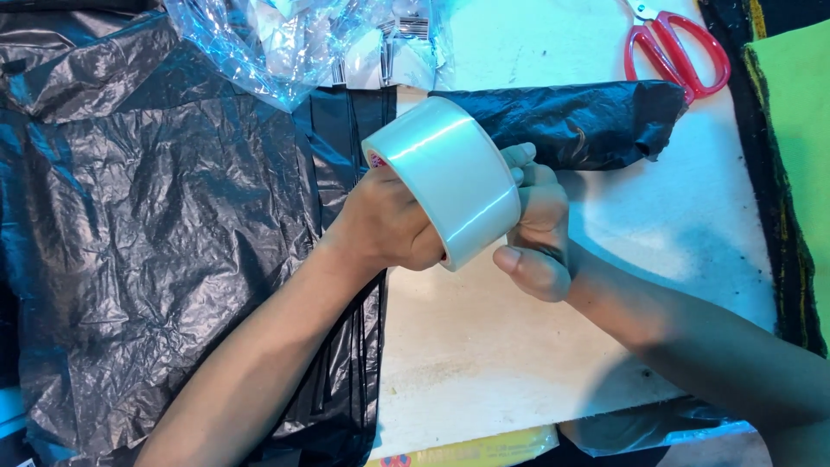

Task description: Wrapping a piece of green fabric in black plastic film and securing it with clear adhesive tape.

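Note:
A wide roll of clear packing tape [445, 177] is held up over the white work surface [484, 346] in the middle of the view. My left hand [385, 220] grips the roll from the left, fingers through its core. From the right, my right hand [536, 225] presses on the roll's outer face, thumb low and fingertips on its upper edge. Just behind the hands lies a rolled black plastic package [579, 117].
Crumpled black plastic sheeting [156, 225] covers the left half. Clear crinkled plastic wrap [277, 39] lies at the top. Red-handled scissors [679, 47] rest at the top right. A green cloth [800, 112] borders the right edge, a yellow strip [484, 448] the front.

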